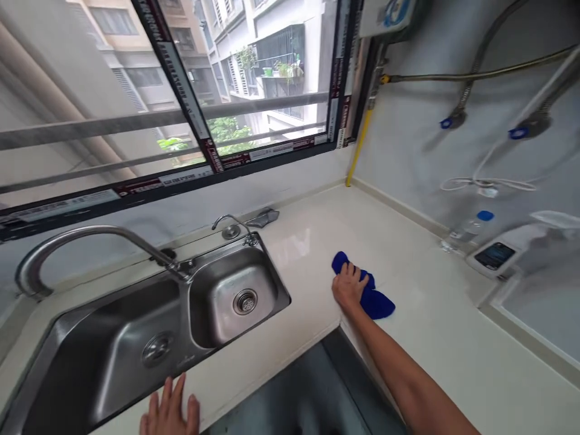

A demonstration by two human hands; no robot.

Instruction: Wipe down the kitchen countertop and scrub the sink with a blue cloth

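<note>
My right hand [348, 285] reaches out over the pale countertop [408, 241] and presses down on a crumpled blue cloth [374, 299], fingers curled over it. My left hand [170, 412] lies flat with fingers spread on the counter's front strip, just in front of the steel double sink [136, 338]. It holds nothing. The cloth sits to the right of the sink's smaller basin [235, 296].
A curved tap [90, 238] arches over the sink, with a smaller tap [235, 225] behind. A plastic bottle [469, 229] and a white spray bottle [512, 251] lie by the right wall. Hoses hang on that wall. A window runs behind.
</note>
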